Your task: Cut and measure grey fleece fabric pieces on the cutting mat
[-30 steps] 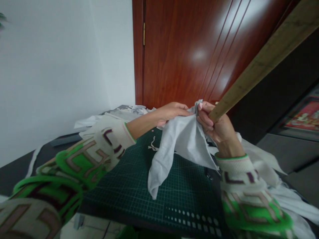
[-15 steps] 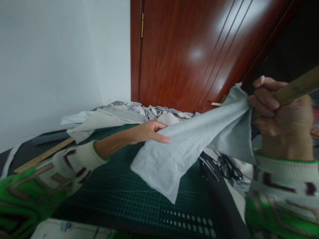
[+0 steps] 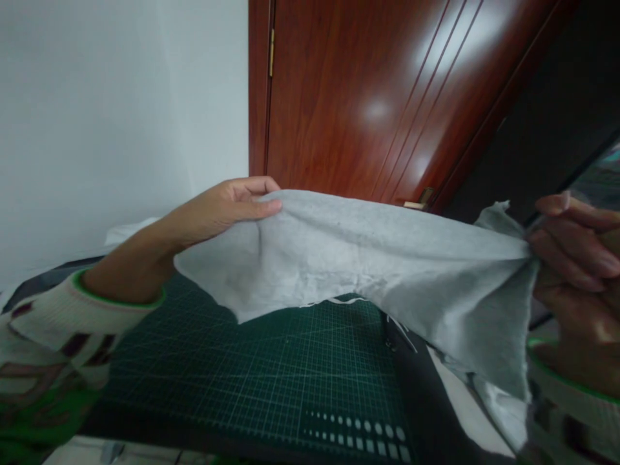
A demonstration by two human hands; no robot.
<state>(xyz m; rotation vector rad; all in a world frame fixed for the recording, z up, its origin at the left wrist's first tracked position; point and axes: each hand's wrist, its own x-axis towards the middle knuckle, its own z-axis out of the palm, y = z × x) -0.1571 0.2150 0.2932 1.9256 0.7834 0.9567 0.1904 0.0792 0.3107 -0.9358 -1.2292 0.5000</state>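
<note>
A long piece of pale grey fabric (image 3: 339,252) is stretched across the view above the green cutting mat (image 3: 252,368). My left hand (image 3: 227,210) pinches its upper edge near the left end, thumb in front. My right hand (image 3: 576,252), partly blurred at the right side, is closed on the bunched other end. The fabric's lower edge sags in the middle, and a corner hangs below each hand. Whether my right hand also holds the wooden strip seen earlier, I cannot tell.
The mat lies on a black table (image 3: 426,394), with white material (image 3: 465,400) beyond its right edge. Pale cloth (image 3: 128,231) lies at the far left. Behind are a white wall (image 3: 97,116) and a brown wooden door (image 3: 339,97) with a handle (image 3: 414,205).
Both hands have moved apart, the left one leftward and up, the right one rightward. The fabric is now spread wider and more level, covering the scrap pile behind it. The wooden strip no longer shows clearly.
</note>
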